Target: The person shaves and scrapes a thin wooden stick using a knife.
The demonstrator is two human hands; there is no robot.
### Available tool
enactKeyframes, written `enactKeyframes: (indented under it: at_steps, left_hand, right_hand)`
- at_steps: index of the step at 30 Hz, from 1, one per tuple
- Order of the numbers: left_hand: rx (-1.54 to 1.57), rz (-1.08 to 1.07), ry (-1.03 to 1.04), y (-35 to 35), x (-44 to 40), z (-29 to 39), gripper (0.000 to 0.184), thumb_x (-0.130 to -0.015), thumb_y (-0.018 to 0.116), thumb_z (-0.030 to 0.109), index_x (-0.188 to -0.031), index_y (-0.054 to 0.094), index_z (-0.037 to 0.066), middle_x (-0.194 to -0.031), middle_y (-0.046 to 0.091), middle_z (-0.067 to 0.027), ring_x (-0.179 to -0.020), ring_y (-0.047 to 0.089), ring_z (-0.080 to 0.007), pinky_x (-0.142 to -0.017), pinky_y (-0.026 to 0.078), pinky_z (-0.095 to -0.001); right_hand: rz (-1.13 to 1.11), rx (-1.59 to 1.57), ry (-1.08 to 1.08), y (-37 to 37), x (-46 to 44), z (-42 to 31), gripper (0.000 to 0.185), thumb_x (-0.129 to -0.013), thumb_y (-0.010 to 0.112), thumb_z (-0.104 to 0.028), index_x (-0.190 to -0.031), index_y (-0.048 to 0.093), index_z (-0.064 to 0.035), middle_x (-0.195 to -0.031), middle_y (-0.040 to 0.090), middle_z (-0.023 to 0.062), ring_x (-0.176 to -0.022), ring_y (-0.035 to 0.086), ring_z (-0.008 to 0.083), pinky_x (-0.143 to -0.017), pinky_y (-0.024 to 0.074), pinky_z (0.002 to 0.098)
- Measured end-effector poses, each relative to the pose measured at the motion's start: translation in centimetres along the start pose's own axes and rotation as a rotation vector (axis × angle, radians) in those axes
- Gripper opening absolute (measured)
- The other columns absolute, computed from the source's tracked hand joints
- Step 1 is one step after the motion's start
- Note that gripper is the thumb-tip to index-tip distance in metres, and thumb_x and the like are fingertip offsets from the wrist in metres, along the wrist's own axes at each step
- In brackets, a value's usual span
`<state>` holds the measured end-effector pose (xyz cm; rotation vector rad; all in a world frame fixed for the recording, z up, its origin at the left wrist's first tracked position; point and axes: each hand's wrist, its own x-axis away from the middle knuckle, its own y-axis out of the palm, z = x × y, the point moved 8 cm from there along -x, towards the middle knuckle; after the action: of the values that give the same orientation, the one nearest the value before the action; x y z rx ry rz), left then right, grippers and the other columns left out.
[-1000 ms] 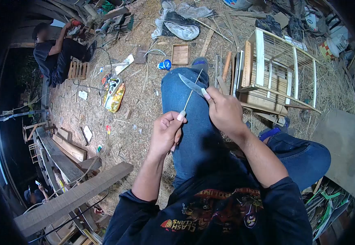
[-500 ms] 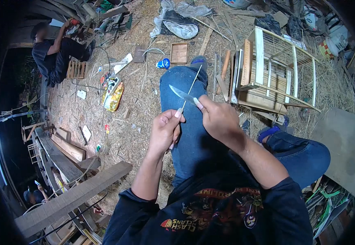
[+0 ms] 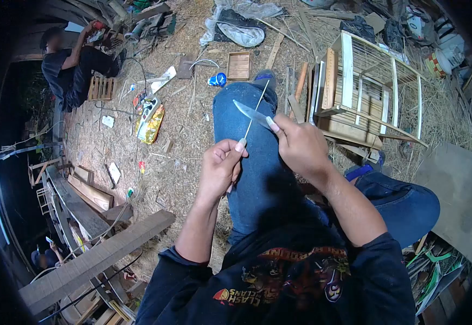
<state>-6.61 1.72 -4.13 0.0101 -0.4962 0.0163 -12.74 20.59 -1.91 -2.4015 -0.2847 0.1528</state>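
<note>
My left hand [image 3: 222, 167] pinches the lower end of a thin pale wooden stick [image 3: 262, 97], which slants up and to the right above my jeans-covered knee [image 3: 236, 103]. In my right hand [image 3: 302, 143] is a knife [image 3: 250, 112], gripped by its handle with the thumb along the blade's base. The blade points up and left and crosses the stick partway along its length. Most of the knife's handle is hidden inside my fingers.
A slatted wooden cage frame [image 3: 366, 89] lies to the right. Ahead are a small wooden tray [image 3: 238, 53] and a blue can [image 3: 217, 79]. A yellow bag [image 3: 150, 127] and a thick plank [image 3: 100, 254] are at left. Another person [image 3: 65, 67] sits at the upper left.
The knife and my right hand have shifted slightly up and to the right along the stick. My left hand keeps its pinch, nearly in the same place.
</note>
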Motion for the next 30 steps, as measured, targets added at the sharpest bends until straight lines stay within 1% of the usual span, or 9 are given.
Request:
enactKeyframes:
  at_steps: [3, 4, 7, 9, 12, 19, 23, 27, 30]
  left_hand:
    - [-0.01, -0.002, -0.019, 0.1, 0.0, 0.0, 0.03, -0.108, 0.063, 0.027, -0.089, 0.065, 0.004, -0.05, 0.048, 0.0035, -0.035, 0.037, -0.0047, -0.034, 0.026, -0.0238]
    - [-0.027, 0.014, -0.017, 0.1, 0.0, 0.0, 0.03, -0.108, 0.064, 0.027, -0.089, 0.064, 0.003, -0.05, 0.048, 0.0032, -0.035, 0.036, -0.0051, -0.035, 0.026, -0.0236]
    - [-0.037, 0.019, -0.005, 0.2, 0.0, 0.0, 0.03, -0.107, 0.065, 0.026, -0.088, 0.064, 0.003, -0.05, 0.047, 0.0031, -0.035, 0.036, -0.0052, -0.036, 0.027, -0.0231]
    - [-0.031, 0.01, 0.013, 0.2, 0.0, 0.3, 0.03, -0.106, 0.065, 0.026, -0.088, 0.064, 0.003, -0.05, 0.048, 0.0033, -0.036, 0.036, -0.0048, -0.036, 0.026, -0.0226]
    - [-0.032, 0.01, 0.0, 0.2, 0.0, 0.1, 0.029, -0.106, 0.066, 0.025, -0.087, 0.064, 0.003, -0.05, 0.048, 0.0036, -0.036, 0.037, -0.0046, -0.037, 0.027, -0.0221]
    - [0.001, 0.022, 0.006, 0.2, 0.0, 0.2, 0.029, -0.105, 0.067, 0.024, -0.087, 0.064, 0.002, -0.049, 0.047, 0.0036, -0.034, 0.034, -0.0049, -0.035, 0.025, -0.023]
    - [-0.007, 0.04, 0.001, 0.0, -0.2, -0.4, 0.029, -0.105, 0.067, 0.025, -0.087, 0.065, 0.002, -0.049, 0.047, 0.0034, -0.033, 0.034, -0.0049, -0.034, 0.025, -0.0229]
    - [-0.015, 0.019, -0.001, 0.0, -0.1, 0.2, 0.03, -0.106, 0.066, 0.025, -0.087, 0.065, 0.002, -0.049, 0.048, 0.0031, -0.033, 0.035, -0.0049, -0.034, 0.025, -0.0231]
    - [-0.017, 0.002, -0.004, 0.1, -0.3, 0.1, 0.03, -0.106, 0.065, 0.025, -0.087, 0.065, 0.002, -0.049, 0.048, 0.0027, -0.033, 0.035, -0.0048, -0.034, 0.025, -0.0232]
  right_hand:
    - [-0.135, 0.075, -0.042, 0.7, 1.4, -1.3, 0.013, -0.103, 0.059, -0.022, -0.098, 0.066, -0.0127, -0.07, 0.066, 0.0216, -0.066, 0.068, 0.0455, -0.058, 0.0501, 0.0576]
    - [-0.062, 0.051, -0.168, 0.3, 2.0, -2.3, 0.01, -0.102, 0.056, -0.016, -0.099, 0.065, -0.0107, -0.065, 0.066, 0.022, -0.06, 0.068, 0.0436, -0.051, 0.0507, 0.0563]
    - [-0.074, 0.052, -0.064, 0.1, 0.6, -0.9, 0.01, -0.101, 0.055, -0.014, -0.1, 0.064, -0.0099, -0.063, 0.065, 0.0208, -0.059, 0.068, 0.0433, -0.051, 0.0509, 0.0554]
    - [-0.013, 0.027, -0.085, 0.0, 0.3, -0.7, 0.009, -0.1, 0.055, -0.013, -0.1, 0.064, -0.0095, -0.063, 0.065, 0.0206, -0.058, 0.068, 0.0431, -0.051, 0.0511, 0.0558]
    - [-0.102, 0.076, -0.145, 0.8, 1.6, -2.0, 0.008, -0.098, 0.056, -0.012, -0.099, 0.063, -0.0088, -0.064, 0.065, 0.0213, -0.06, 0.068, 0.0434, -0.053, 0.0513, 0.0577]
    - [-0.09, 0.027, -0.085, 0.7, 0.7, -1.2, 0.008, -0.097, 0.057, -0.013, -0.097, 0.065, -0.0111, -0.064, 0.066, 0.0208, -0.06, 0.069, 0.0432, -0.052, 0.0509, 0.0582]
    - [-0.066, 0.017, -0.206, 0.4, 1.4, -2.3, 0.009, -0.098, 0.056, -0.013, -0.095, 0.065, -0.0116, -0.063, 0.066, 0.0199, -0.059, 0.068, 0.0435, -0.052, 0.0508, 0.0583]
    - [-0.089, 0.035, -0.066, 1.1, 0.6, -1.1, 0.005, -0.098, 0.059, -0.012, -0.096, 0.064, -0.0131, -0.065, 0.065, 0.019, -0.061, 0.067, 0.0443, -0.053, 0.0497, 0.0566]
    - [-0.066, 0.048, -0.142, 1.1, 1.4, -2.6, 0.005, -0.098, 0.061, -0.014, -0.094, 0.063, -0.0122, -0.063, 0.063, 0.0198, -0.061, 0.066, 0.045, -0.052, 0.0493, 0.0572]
